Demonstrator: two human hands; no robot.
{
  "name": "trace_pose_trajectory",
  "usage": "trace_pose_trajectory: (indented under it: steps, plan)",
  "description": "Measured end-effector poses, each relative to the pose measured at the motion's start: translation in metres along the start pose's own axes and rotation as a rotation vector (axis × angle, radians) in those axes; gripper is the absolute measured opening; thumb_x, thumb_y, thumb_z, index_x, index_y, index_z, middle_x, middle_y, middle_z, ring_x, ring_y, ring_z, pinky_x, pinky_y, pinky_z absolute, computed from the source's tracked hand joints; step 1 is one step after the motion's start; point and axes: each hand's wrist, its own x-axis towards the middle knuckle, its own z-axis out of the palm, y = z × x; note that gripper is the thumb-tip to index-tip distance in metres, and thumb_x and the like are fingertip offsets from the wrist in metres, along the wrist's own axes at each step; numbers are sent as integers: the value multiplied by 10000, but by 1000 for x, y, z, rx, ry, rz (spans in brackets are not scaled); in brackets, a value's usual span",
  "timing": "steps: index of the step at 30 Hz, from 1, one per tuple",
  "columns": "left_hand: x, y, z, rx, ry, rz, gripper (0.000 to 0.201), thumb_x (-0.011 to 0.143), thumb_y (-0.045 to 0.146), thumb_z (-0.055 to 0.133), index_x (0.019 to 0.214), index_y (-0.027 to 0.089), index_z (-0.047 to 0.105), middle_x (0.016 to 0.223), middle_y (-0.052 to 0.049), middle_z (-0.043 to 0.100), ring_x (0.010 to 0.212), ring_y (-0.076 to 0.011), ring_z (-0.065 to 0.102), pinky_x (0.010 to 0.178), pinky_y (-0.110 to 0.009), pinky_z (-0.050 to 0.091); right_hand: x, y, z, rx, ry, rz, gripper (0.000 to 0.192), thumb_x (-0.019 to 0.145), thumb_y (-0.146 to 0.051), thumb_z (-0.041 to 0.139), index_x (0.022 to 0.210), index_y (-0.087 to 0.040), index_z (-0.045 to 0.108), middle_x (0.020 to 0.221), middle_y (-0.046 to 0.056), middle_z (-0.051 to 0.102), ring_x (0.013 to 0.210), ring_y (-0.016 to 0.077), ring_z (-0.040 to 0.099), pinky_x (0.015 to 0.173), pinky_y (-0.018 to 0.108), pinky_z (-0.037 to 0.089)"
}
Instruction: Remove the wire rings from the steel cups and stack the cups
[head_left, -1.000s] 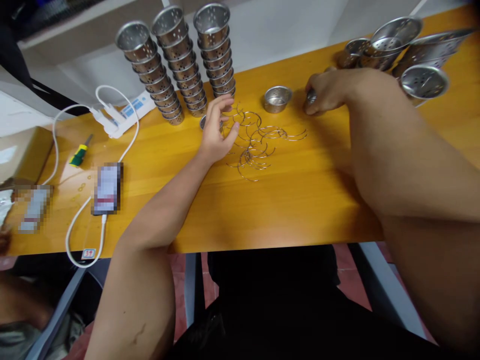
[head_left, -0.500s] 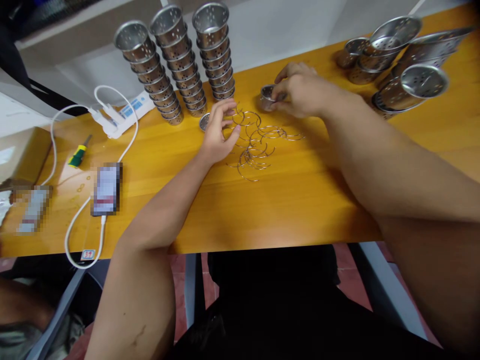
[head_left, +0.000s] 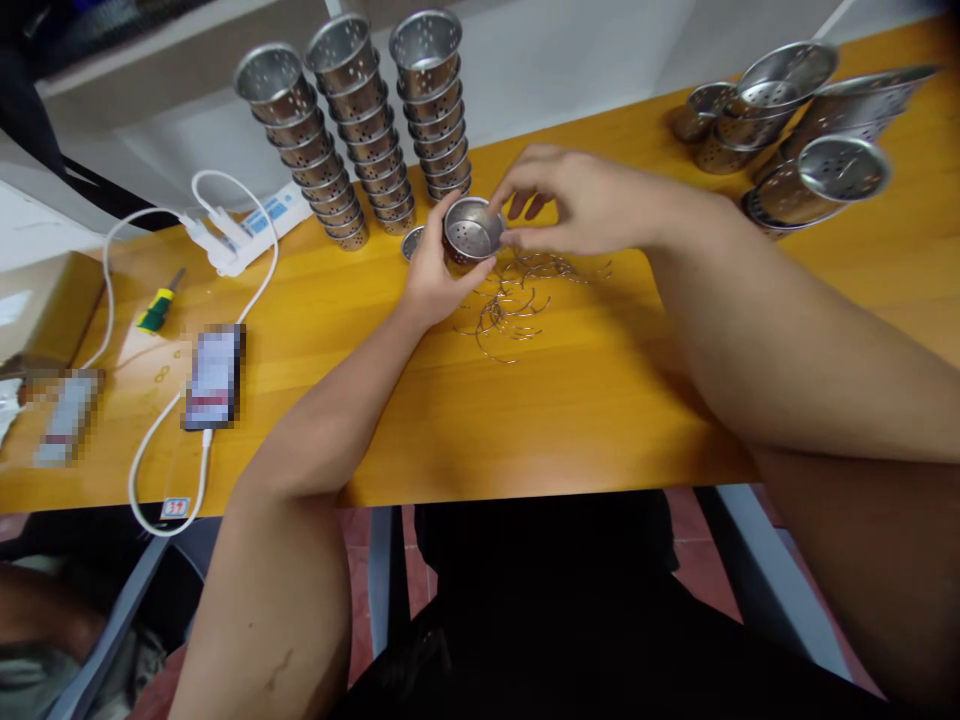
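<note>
A small perforated steel cup (head_left: 467,231) is held just above the yellow wooden table (head_left: 570,400), its open mouth turned toward me. My left hand (head_left: 433,275) grips it from the left and below. My right hand (head_left: 574,203) pinches its right rim with thumb and fingers. Directly under and in front of the cup lies a loose heap of thin wire rings (head_left: 517,295). A small round steel lid (head_left: 411,243) lies flat just left of my left hand.
Three leaning stacks of nested perforated cups (head_left: 367,130) stand behind my hands. More steel cups and strainers (head_left: 795,120) are piled at the far right. At the left lie a power strip with white cable (head_left: 225,240), a screwdriver (head_left: 159,310) and a phone (head_left: 214,375).
My right hand left the far-right pile, took the single cup from the table and carried it left. My left hand rose off the wire rings and closed on the cup.
</note>
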Motion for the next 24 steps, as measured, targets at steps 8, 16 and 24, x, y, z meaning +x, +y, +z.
trace_pose_trajectory:
  steps: [8, 16, 24]
  plan:
    - [1, -10, -5, 2, 63, -8, 1018, 1239, 756, 765, 2017, 387, 223, 1957, -174, 567, 1863, -390, 626, 1641, -591, 449, 8, 29, 20, -137, -280, 246, 266, 1111, -156, 1019, 1360, -212, 944, 1422, 140, 935, 1197, 331, 877, 1135, 462, 623]
    - [2, 6, -5, 6, 34, -8, 1016, 1247, 761, 749, 2028, 402, 208, 1964, -174, 567, 1873, -394, 620, 1628, -620, 468, 22, 62, 63, -246, -222, 175, 249, 1078, -144, 832, 1126, -344, 973, 1192, 15, 939, 1075, 336, 892, 909, 417, 601]
    - [4, 33, -21, 5, -19, 14, 1020, 1267, 774, 707, 2050, 403, 169, 1979, -185, 569, 1867, -385, 638, 1608, -622, 502, 18, 42, 45, -297, -305, 197, 196, 1084, -105, 807, 1090, -276, 904, 1066, 48, 905, 890, 279, 779, 863, 405, 539]
